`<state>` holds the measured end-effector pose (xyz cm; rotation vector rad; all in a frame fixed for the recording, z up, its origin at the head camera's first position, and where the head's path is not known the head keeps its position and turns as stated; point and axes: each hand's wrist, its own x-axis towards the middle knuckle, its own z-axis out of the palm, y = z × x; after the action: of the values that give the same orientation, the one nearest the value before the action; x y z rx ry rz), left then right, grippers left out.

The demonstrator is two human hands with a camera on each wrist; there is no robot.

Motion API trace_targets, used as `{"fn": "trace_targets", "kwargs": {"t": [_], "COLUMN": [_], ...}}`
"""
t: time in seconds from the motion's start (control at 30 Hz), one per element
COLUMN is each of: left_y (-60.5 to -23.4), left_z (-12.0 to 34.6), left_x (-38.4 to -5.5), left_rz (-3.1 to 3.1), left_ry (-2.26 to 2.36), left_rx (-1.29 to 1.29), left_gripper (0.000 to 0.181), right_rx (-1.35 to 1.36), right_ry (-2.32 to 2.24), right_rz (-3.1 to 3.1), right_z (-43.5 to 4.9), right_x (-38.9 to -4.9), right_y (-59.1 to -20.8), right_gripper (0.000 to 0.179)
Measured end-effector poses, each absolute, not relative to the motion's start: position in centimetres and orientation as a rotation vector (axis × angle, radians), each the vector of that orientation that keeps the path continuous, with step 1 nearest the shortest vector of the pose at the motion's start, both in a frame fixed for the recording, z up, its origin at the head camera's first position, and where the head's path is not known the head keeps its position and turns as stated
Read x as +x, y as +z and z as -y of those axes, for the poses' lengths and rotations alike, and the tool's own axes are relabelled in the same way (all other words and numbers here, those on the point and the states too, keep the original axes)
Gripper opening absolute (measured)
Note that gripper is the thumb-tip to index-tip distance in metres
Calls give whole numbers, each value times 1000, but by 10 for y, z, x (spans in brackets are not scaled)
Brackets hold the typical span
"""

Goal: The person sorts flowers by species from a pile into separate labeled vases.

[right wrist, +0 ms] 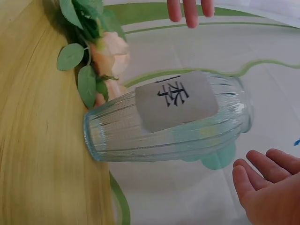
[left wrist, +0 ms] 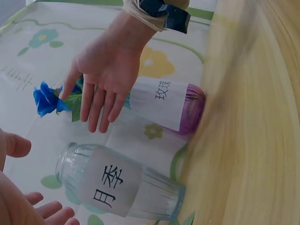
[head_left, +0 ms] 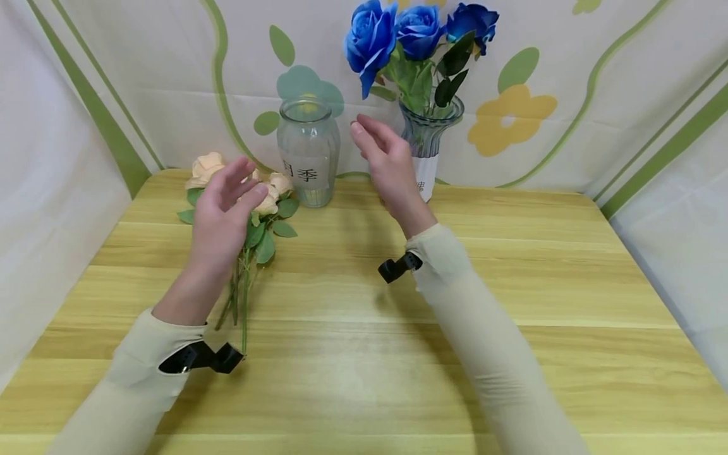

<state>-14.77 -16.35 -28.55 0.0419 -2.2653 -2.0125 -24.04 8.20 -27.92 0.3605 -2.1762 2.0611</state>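
Observation:
My left hand (head_left: 218, 218) hovers over a bunch of peach roses (head_left: 280, 183) lying on the table, its fingers relaxed and holding nothing. The stems point toward me. A clear glass vase (head_left: 308, 142) with a white label stands upright just right of the blooms, with no flowers in it. Between it and a second vase (head_left: 425, 142) is my right hand (head_left: 392, 167), raised, apart from both, fingers loosely extended. That second vase holds blue roses (head_left: 370, 35) and has a label and a purple base (left wrist: 192, 110). In the right wrist view, the clear vase (right wrist: 206, 136) lies between both hands.
The wooden table (head_left: 352, 379) ends at a patterned cloth (head_left: 170, 82) behind the vases. White cloth hangs at both sides. A small black camera (head_left: 398, 266) sits on the right wrist and another black camera (head_left: 201, 358) on the left.

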Motion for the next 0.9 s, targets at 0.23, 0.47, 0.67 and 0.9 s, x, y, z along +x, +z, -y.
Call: {"fn": "trace_targets", "kwargs": {"t": [0.23, 0.47, 0.67, 0.9], "left_y": [-289, -302, -316, -328], "left_z": [184, 195, 214, 228], "left_x": [-149, -153, -161, -164], "left_rz": [2084, 2036, 2114, 2169], "left_ry": [-2215, -2225, -2286, -2316], "left_rx": [206, 427, 462, 470], "left_gripper": [63, 48, 63, 64], "right_rx": [304, 159, 49, 72], "right_ry": [2056, 2105, 2104, 2071], "right_rz": [2292, 2319, 2328, 2346], "right_z": [-62, -47, -39, -36], "right_x": [-261, -274, -282, -285], "right_y": [-270, -271, -276, -278], "right_gripper": [58, 59, 55, 53]}}
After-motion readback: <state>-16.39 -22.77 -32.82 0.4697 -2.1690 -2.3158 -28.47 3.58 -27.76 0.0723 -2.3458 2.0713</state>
